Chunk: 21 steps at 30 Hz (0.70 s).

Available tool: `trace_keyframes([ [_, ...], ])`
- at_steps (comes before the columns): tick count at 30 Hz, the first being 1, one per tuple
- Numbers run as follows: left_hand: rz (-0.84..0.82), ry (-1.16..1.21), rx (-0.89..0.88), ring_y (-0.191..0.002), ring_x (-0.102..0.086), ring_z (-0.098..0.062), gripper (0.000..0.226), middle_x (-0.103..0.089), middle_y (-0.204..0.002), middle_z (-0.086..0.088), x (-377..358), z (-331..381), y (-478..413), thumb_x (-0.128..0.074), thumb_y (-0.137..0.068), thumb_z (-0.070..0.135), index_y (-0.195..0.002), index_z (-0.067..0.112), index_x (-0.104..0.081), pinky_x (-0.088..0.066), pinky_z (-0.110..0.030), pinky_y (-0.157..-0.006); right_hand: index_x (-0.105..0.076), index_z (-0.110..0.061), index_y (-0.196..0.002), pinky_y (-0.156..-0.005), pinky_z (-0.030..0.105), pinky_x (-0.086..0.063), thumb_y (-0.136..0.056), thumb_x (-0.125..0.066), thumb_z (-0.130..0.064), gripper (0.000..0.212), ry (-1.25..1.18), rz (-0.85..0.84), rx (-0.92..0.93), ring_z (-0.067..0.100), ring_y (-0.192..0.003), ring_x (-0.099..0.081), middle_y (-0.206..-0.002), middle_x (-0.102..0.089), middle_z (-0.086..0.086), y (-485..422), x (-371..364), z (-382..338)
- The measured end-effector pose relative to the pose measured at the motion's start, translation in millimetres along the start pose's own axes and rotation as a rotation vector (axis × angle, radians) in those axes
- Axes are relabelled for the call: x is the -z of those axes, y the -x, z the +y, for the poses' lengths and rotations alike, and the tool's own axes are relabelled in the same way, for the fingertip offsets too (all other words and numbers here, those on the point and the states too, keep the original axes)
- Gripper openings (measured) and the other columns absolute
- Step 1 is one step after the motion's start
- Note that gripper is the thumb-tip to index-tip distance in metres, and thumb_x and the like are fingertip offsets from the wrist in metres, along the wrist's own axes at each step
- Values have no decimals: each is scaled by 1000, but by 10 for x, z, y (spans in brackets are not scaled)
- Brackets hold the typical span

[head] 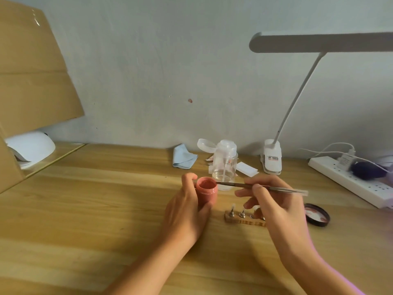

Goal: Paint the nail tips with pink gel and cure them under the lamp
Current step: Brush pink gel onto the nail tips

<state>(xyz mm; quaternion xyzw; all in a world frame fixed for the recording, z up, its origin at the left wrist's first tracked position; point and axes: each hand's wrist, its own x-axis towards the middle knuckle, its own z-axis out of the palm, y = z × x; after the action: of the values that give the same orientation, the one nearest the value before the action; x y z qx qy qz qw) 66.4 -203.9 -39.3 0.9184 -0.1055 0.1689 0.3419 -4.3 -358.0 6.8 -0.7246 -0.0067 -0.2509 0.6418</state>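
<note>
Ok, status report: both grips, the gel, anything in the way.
Left grip holds open pink gel jar. Right grip pinches brush, tip at jar mouth. Nail tips on stand, partly behind right grip. Nothing between brush and jar.

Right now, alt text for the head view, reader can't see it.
The left hand grips an open pink gel jar while the right hand holds a thin brush, tip at the jar's mouth. A wooden holder of nail tips sits by the right hand; a white curing lamp stands far left on the table.
</note>
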Motion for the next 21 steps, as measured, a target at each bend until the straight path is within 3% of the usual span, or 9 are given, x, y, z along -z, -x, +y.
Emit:
trace_keyframes([
  [5,56,-148,-3,-121,-50,-21,61,-50,-132,1,45,1,17,-65,-88,47,-133,23,-29,-42,-32,-91,-65,-9,-92,-46,22,-47,-93,-51,-6,14,-215,57,-186,13,-56,-60,-79,-75,11,17,50,-56],
  [7,99,-155,-32,-112,-54,-20,52,-51,-122,2,71,32,51,-64,-88,48,-121,23,-32,-43,-31,-81,-64,-7,-94,-46,20,-48,-94,-53,-8,11,-274,78,-210,13,-55,-59,-79,-74,10,61,69,-39],
  [10,97,-189,-138,-95,-61,-15,35,-60,-103,12,77,87,126,-61,-90,40,-102,29,-31,-31,-26,-64,-62,-6,-92,-44,20,-45,-94,-49,-5,13,-335,129,-216,16,-52,-55,-70,-70,11,130,96,30],
  [14,-12,-121,-180,-78,-58,-5,24,-60,-85,18,29,121,199,-64,-84,41,-89,35,-41,-34,-25,-63,-61,-5,-90,-44,22,-46,-93,-43,-3,18,-370,161,-176,17,-51,-55,-68,-69,15,148,141,82],
  [16,-71,-9,-152,-77,-58,0,19,-61,-83,21,-19,143,202,-67,-82,45,-89,34,-52,-40,-21,-64,-63,-3,-91,-45,22,-49,-93,-42,-4,21,-374,145,-184,18,-52,-58,-73,-71,18,141,160,101],
  [18,-130,85,-120,-78,-58,3,18,-63,-84,23,-73,161,186,-70,-82,46,-90,34,-61,-38,-12,-64,-64,-3,-91,-47,22,-50,-94,-43,-6,22,-391,139,-219,18,-54,-59,-74,-72,18,130,166,127],
  [21,-162,163,-99,-72,-55,6,14,-64,-86,23,-115,160,145,-73,-83,44,-92,38,-64,-34,-10,-60,-62,-7,-86,-47,23,-47,-92,-50,-9,13,-407,152,-250,15,-53,-54,-65,-64,10,108,164,155],
])
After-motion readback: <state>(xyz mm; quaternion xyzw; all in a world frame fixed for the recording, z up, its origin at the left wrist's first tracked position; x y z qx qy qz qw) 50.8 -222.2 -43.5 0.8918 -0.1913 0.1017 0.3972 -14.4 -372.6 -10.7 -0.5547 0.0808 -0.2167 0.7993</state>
